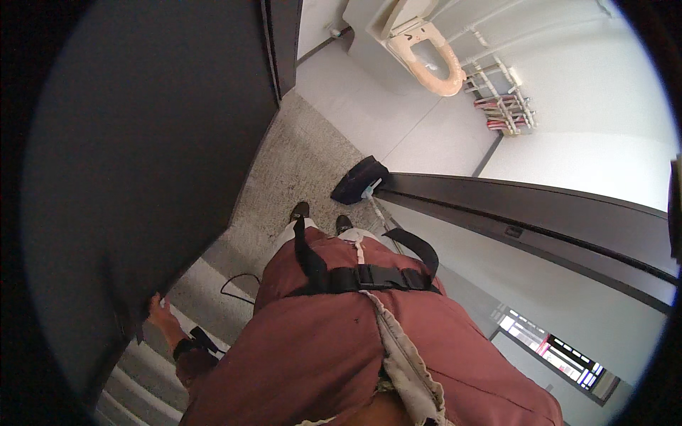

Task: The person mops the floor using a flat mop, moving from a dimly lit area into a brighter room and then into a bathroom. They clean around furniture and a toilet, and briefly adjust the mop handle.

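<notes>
My left hand point(161, 313) is at the lower left, its fingers at the edge of a dark door point(154, 133) that fills the left side. A black band is around the wrist. Whether the fingers close on the door's edge or its handle is hidden by the door. My right hand is out of view. In front of my dark shoes, a mop or broom with a wide dark head point(358, 181) rests on the floor against the door frame point(511, 226). Its thin pole runs down behind my reddish garment, which has a black buckled strap point(381, 278) across it.
Beyond the doorway are a toilet with a peach-coloured seat cover point(439, 80) and its lid raised, and a white wall rack point(498, 96) holding red-and-white items. Striped steps or flooring point(152, 367) lie at the lower left. A window point(557, 357) is at the lower right.
</notes>
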{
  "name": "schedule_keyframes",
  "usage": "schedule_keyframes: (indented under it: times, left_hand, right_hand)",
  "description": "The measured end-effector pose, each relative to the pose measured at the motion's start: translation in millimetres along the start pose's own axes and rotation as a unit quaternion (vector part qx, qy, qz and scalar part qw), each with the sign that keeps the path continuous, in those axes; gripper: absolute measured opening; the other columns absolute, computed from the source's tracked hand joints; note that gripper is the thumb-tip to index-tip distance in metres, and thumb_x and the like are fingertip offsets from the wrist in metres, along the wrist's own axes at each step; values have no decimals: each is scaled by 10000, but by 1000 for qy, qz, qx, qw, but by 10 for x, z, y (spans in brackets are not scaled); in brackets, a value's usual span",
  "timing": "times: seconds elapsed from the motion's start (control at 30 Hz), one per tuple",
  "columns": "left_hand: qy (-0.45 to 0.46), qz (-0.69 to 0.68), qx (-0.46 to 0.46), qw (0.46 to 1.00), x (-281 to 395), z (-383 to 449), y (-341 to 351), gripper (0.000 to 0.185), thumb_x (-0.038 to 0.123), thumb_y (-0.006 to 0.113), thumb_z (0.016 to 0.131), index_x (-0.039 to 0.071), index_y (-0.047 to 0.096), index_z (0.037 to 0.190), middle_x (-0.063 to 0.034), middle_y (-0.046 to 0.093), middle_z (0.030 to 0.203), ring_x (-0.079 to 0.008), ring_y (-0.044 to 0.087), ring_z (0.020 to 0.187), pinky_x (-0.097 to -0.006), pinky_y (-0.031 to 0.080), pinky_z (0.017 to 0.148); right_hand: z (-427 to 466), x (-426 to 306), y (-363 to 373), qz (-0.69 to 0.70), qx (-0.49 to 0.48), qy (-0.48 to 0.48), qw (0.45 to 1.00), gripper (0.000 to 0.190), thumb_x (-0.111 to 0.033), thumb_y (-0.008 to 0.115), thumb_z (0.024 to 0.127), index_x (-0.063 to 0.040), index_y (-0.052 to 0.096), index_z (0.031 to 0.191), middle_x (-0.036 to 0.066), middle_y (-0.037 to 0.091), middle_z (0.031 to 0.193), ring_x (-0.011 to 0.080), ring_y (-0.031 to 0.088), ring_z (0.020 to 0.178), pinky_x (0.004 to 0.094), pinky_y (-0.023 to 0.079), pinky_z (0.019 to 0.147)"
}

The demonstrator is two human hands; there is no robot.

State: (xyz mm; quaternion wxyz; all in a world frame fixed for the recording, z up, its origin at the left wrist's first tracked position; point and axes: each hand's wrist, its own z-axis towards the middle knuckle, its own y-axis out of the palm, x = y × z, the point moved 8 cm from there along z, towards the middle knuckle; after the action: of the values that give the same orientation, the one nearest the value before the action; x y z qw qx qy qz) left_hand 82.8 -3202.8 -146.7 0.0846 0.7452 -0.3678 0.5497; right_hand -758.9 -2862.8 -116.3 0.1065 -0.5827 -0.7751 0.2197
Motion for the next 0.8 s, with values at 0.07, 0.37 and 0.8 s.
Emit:
schedule_keyframes:
  times: [0.07,0.37,0.8]
  left_hand:
    - [-39,-3,-30,999,-207,22,36,295,102,652,792,70,612,1083,-51,619,1123,-235,602,946,-436,469,895]
    - [-156,471,-418,761,-964,-1009,1357,184,154,689,755,9,632,852,-82,630,832,-205,628,775,-383,525,669]
    - [259,607,-449,603,-124,-1538,4898,396,135,603,761,8,603,1136,-172,645,1065,-288,617,1005,-359,485,836]
  right_hand:
    - [-30,-120,-72,10,5,-3,1000,350,-282,661,754,46,640,876,268,640,862,393,647,792,442,495,694]
    - [-134,-249,-238,39,14,-9,999,335,-277,654,756,43,648,855,266,640,833,394,647,774,442,491,678]
    - [659,-1369,-928,75,195,-150,966,322,-306,643,763,13,667,800,253,625,745,410,634,721,451,481,638]
